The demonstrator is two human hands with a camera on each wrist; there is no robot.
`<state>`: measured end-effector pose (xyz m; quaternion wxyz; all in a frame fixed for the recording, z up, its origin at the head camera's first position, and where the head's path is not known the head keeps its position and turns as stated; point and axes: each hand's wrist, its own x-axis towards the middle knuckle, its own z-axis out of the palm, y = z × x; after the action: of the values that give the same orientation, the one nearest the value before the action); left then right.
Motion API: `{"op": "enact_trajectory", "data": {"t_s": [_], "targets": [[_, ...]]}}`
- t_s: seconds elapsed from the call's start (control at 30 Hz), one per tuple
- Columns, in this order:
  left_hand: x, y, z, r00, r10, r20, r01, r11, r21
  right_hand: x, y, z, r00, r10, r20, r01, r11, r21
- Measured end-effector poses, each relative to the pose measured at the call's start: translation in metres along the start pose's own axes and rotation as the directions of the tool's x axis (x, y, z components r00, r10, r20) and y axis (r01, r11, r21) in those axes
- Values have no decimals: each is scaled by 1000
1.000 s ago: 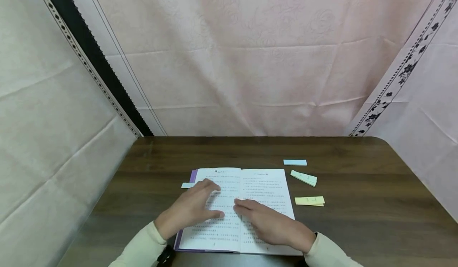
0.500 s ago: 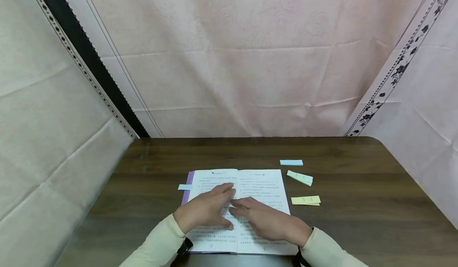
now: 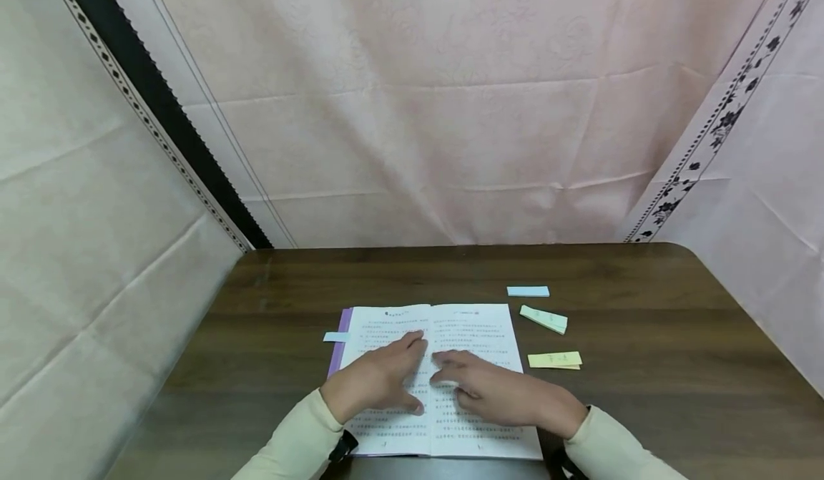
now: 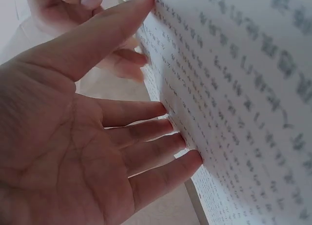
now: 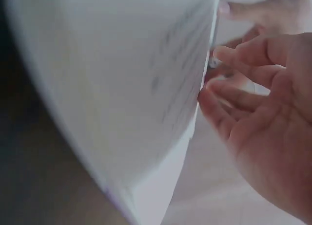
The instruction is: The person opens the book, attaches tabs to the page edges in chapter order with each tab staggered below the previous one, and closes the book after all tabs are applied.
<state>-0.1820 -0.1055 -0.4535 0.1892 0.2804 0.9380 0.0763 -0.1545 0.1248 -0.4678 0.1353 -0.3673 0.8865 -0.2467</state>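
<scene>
Pale cloth hangings (image 3: 418, 108) stood behind and to both sides of my brown wood-grain desk (image 3: 644, 322), viewed from afar through three cameras.

Item, left hand (image 3: 386, 376): on the left-hand page, fingers extended, thumb well apart from them, nothing gripped. My left wrist view showed the fingertips (image 4: 195, 159) touching the paper.

Item, right hand (image 3: 492, 390): on the right-hand page near the gutter, fingers loosely bent, nothing seen held. My right wrist view, partly blurred, showed a fingertip at the paper; how firmly it pressed I could not tell.

Item, book (image 3: 476, 330): one, flat on the desk beneath both hands, spread at two pages of text, purple cover showing along its left edge.

Item, blue tab (image 3: 335, 337): one, jutting past the book's left edge.

Item, loose stock, three lots, right of the book and apart from it: blue strip (image 3: 528, 291), farthest; green strips (image 3: 543, 319), slightly fanned, between; yellow strips (image 3: 555, 360), overlapping, nearest. Marks on the green and yellow were too small to read.

Progress, by my judgement: partway. One tab sat in place; smoothing the spread pages seemed the step in hand; the three loose lots appeared to be what was left.
</scene>
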Motion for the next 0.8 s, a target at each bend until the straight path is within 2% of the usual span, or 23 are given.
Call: {"op": "enact_trajectory", "data": {"t_s": [0.13,0.3,0.4,0.57,0.8], "targets": [[1,1,0,1000,-2,-17,2,1000,6,-6,18,-18,993,68,-99,-71,997,-34],[2,3,0,1000,3,-16,-2,1000,15,-10,47,-38,963,194,-189,-211,975,-74],[2,4,1,1000,4,-6,-5,1000,-13,-10,60,-45,949,245,-199,-267,959,-96],[-1,3,2,1000,-4,-2,4,997,-73,-3,71,-49,940,273,-204,-302,944,-132],[-1,4,-2,999,-20,27,22,998,-67,6,76,-49,934,306,-182,-335,929,-156]]}}
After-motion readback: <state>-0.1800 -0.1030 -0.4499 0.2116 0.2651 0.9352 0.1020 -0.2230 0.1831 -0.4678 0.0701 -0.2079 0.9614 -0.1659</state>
